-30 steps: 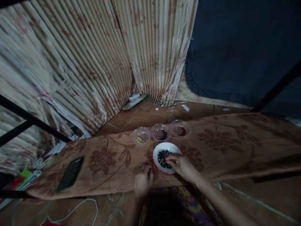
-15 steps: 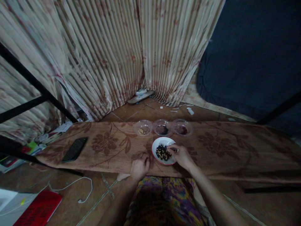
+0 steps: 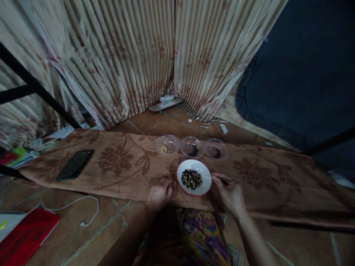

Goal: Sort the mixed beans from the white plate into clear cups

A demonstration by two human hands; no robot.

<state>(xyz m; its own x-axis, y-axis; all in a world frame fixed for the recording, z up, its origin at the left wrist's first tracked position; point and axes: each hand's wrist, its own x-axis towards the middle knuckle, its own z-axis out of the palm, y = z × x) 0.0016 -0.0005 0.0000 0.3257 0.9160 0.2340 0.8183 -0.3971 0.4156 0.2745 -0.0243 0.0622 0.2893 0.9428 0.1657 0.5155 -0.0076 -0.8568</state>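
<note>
A white bowl with a red rim (image 3: 207, 188) stands on the brown cloth, holding mixed black and yellow beans (image 3: 191, 178). To its right, my right hand (image 3: 230, 192) grips thin metal tweezers (image 3: 206, 174), whose tips reach over the bowl's inner right side; no bean shows between them. My left hand (image 3: 160, 193) rests on the cloth left of the bowl, fingers curled in, with nothing visible in it. Behind the bowl stand three clear plastic cups in a row: the left cup (image 3: 171, 142) has yellow beans, the middle cup (image 3: 190, 142) black beans, the right cup (image 3: 213, 144) dark red beans.
A black phone (image 3: 74, 165) lies on the left of the cloth-covered table (image 3: 266, 192). Striped curtains (image 3: 138, 55) hang behind, with a skateboard (image 3: 166, 104) at their foot. A red bag or folder (image 3: 36, 232) and a white cable (image 3: 95, 210) are on the floor at left.
My right hand has drawn back to the right, taking the tweezers from the beans to the bowl's right side. My left hand stays curled on the cloth. The view has shifted slightly.
</note>
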